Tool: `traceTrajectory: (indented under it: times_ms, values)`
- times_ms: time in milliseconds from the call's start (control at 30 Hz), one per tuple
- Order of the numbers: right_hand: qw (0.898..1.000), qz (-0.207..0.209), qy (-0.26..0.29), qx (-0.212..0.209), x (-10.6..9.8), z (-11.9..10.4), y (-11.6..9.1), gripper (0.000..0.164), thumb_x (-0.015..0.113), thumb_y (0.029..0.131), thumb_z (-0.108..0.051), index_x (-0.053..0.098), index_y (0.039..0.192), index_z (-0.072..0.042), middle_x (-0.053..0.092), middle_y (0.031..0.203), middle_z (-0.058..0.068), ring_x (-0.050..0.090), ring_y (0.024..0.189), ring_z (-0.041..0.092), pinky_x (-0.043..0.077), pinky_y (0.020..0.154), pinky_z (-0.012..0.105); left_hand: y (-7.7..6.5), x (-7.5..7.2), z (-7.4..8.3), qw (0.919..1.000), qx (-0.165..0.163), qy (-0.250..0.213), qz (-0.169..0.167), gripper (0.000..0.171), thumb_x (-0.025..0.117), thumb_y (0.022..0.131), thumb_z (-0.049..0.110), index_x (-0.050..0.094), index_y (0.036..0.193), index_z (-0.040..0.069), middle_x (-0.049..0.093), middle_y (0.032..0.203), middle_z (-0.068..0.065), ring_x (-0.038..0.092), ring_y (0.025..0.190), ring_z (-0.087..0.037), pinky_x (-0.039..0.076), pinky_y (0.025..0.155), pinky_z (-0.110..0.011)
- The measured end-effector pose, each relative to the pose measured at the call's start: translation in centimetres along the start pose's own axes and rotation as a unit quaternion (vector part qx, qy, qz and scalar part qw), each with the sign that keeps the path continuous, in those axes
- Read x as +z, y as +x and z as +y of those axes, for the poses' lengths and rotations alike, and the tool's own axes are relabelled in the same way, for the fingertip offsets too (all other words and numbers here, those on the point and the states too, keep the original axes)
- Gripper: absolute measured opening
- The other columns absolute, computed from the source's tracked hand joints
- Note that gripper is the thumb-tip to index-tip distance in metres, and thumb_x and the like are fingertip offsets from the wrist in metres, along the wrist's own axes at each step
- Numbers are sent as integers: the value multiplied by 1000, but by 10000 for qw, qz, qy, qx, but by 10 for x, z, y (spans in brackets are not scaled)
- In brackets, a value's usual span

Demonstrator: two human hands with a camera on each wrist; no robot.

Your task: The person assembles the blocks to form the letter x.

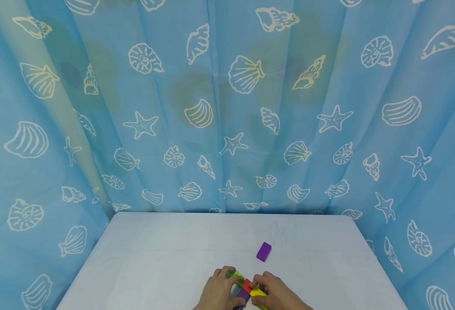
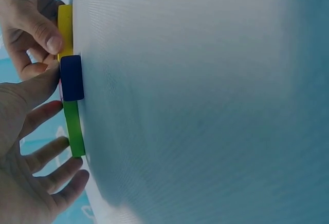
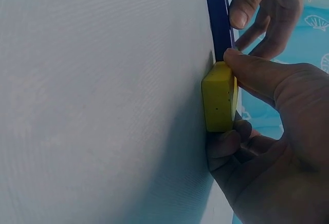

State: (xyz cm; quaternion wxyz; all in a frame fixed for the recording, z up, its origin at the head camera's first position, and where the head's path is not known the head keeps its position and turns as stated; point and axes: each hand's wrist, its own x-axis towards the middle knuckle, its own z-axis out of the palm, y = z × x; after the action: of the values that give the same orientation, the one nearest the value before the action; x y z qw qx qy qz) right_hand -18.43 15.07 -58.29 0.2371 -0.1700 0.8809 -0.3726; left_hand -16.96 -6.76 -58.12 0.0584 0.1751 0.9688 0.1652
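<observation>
Four wooden blocks meet in a cross on the white table: a red block in the middle, a green block at far left, a yellow block at near right and a dark purple block at near left. My left hand curls around the left side, its thumb at the purple block and its other fingers along the green block. The right hand grips the yellow block between thumb and fingers, a fingertip at the red block.
Another purple block lies alone on the white table, beyond the hands. Blue curtains with a white seashell print hang behind the table and along both sides.
</observation>
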Motion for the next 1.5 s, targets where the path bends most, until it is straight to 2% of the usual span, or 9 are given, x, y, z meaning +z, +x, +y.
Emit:
traceTrajectory:
  times_ms: [233, 500, 900, 1500]
  values:
    - [9996, -103, 39, 278, -3, -4, 1, 19, 75, 91, -29, 66, 105, -18, 54, 96, 3, 53, 88, 22, 52, 84, 48, 0, -2, -1, 10000, 68, 51, 26, 47, 81, 76, 57, 70, 117, 37, 55, 131, 1, 55, 117, -28, 53, 89, -48]
    - [9998, -56, -126, 164, -1, -5, 1, 19, 76, 91, -29, 67, 105, -19, 53, 93, 1, 51, 85, 19, 50, 78, 39, 1, 0, 0, 9999, -90, -38, -75, 46, 82, 76, 55, 71, 116, 35, 56, 131, 0, 55, 117, -28, 53, 91, -49]
    - [9997, -30, -141, 207, -1, -6, 2, 18, 75, 91, -28, 67, 105, -21, 52, 95, 1, 51, 86, 19, 50, 80, 39, 2, 1, 0, 9998, -127, -121, -114, 46, 81, 77, 55, 71, 117, 34, 55, 131, -1, 55, 118, -29, 52, 93, -50]
    - [9997, 92, -195, -145, 0, -1, 1, 20, 77, 90, -27, 69, 106, -19, 52, 100, -2, 52, 88, 16, 53, 87, 40, 2, -1, 2, 9995, -183, -142, -224, 46, 81, 78, 54, 70, 118, 34, 54, 132, -1, 55, 119, -30, 52, 92, -50]
